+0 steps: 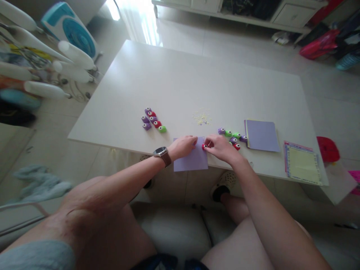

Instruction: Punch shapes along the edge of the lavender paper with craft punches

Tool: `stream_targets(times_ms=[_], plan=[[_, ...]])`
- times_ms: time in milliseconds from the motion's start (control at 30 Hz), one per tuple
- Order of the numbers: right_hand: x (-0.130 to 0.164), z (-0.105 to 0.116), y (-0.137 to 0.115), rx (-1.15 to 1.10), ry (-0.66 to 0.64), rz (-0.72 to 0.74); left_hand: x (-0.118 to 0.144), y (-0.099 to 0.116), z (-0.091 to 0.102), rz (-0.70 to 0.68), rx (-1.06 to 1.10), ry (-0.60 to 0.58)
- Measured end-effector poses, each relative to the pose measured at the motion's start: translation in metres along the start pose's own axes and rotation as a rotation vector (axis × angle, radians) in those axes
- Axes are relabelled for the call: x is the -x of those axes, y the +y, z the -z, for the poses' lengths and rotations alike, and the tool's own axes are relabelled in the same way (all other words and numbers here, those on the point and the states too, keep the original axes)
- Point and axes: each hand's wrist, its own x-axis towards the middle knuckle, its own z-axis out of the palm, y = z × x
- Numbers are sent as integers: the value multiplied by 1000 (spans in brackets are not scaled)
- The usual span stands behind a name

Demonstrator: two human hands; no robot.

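A sheet of purple paper (190, 163) lies partly over the table's front edge. My left hand (184, 147) is on its upper part, fingers closed together against the sheet. At the paper's right edge, my right hand (218, 145) grips a small red craft paper punch (204, 146) with a white button. Whether the paper is inside the punch's slot is hidden. More small punches in purple, green and red, such as a green one (228, 133), stand just beyond my right hand, some partly covered by it.
Left of the paper stands another group of punches, including a green one (162, 129). Punched paper bits (201, 119) are scattered ahead. To the right lie a stack of purple paper (263, 135) and yellow sheets with punched borders (303, 164) by the corner of the white table (197, 82).
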Motion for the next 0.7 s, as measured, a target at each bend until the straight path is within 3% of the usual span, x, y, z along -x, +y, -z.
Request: stream_targets(times_ms=[267,700], plan=[[2,11,10,-10,22,-194,-1,-1,-1,-7,-21,-6],[-1,-3,17,-108,-40,-129,1,1,1,8,-26,-12]])
